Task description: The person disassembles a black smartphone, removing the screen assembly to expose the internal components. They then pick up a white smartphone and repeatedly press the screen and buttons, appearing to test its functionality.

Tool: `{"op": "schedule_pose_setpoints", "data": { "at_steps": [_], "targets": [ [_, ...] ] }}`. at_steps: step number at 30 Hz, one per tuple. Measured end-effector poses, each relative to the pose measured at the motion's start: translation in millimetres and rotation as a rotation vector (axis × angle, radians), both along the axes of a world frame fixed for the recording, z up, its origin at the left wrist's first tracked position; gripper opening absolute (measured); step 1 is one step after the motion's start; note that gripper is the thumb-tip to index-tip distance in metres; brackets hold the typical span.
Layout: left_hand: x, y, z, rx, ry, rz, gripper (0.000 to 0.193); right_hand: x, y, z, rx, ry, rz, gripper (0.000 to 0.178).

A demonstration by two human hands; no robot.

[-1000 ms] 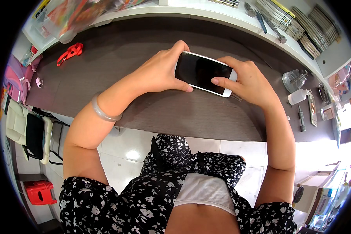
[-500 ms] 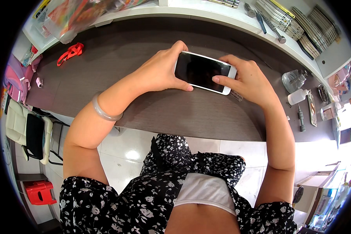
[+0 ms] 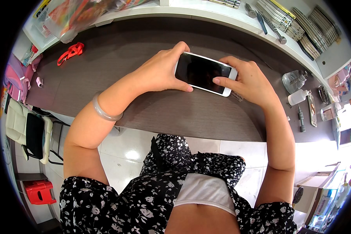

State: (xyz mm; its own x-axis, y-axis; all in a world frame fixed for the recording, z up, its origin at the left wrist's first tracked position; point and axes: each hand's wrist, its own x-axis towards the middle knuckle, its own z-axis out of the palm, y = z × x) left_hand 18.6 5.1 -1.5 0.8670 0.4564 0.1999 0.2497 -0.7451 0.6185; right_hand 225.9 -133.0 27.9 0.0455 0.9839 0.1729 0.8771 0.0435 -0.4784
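Observation:
Between my two hands is a white smartphone (image 3: 201,69) with a dark screen, held sideways over the dark brown desk (image 3: 160,113). My left hand (image 3: 168,70) grips its left end, the thumb along the near edge and the fingers at the far edge. At the other end my right hand (image 3: 247,80) holds the phone, its thumb lying over the right part of the screen. The phone's back and most of my fingertips beneath it are hidden. A pale bangle (image 3: 101,109) circles my left forearm.
At the right stand a glass jar (image 3: 293,81), a white bottle (image 3: 298,96), a screwdriver (image 3: 301,119) and a phone-shaped piece (image 3: 312,111). A red strap (image 3: 71,52) lies far left. The white shelf (image 3: 206,13) behind carries tools (image 3: 275,29), stacked phone-like parts (image 3: 325,27) and a plastic bag (image 3: 82,15).
Almost nothing differs. The phone and both hands have shifted very slightly down, with the same grip.

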Motion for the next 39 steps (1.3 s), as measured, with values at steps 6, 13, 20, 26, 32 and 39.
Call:
{"op": "schedule_pose_setpoints", "data": {
  "at_steps": [6, 13, 20, 26, 32, 39],
  "targets": [
    [-1.0, -1.0, 1.2, 0.015, -0.01, -0.02, 0.073, -3.6, -2.9, 3.4, -0.025, 0.016, 0.007, 0.047],
    [-1.2, -1.7, 2.1, 0.019, -0.013, -0.05, 0.07, -7.2, -6.3, 6.7, -0.049, 0.0, 0.023, 0.044],
    [-1.5, -2.3, 1.0, 0.021, -0.032, -0.07, 0.068, -8.6, -7.6, 6.4, -0.05, -0.007, 0.061, 0.043],
    [-1.4, -2.8, 1.7, 0.015, -0.041, -0.083, 0.068, -7.9, -7.9, 6.1, -0.045, -0.027, 0.071, 0.045],
    [-1.1, -2.2, 1.2, 0.008, -0.028, -0.076, 0.068, -5.1, -6.7, 2.4, -0.028, -0.021, 0.085, 0.046],
    [-1.8, -2.0, 0.8, 0.016, -0.029, -0.074, 0.068, -7.5, -6.7, 6.2, -0.068, 0.008, 0.073, 0.044]
  ]
}}
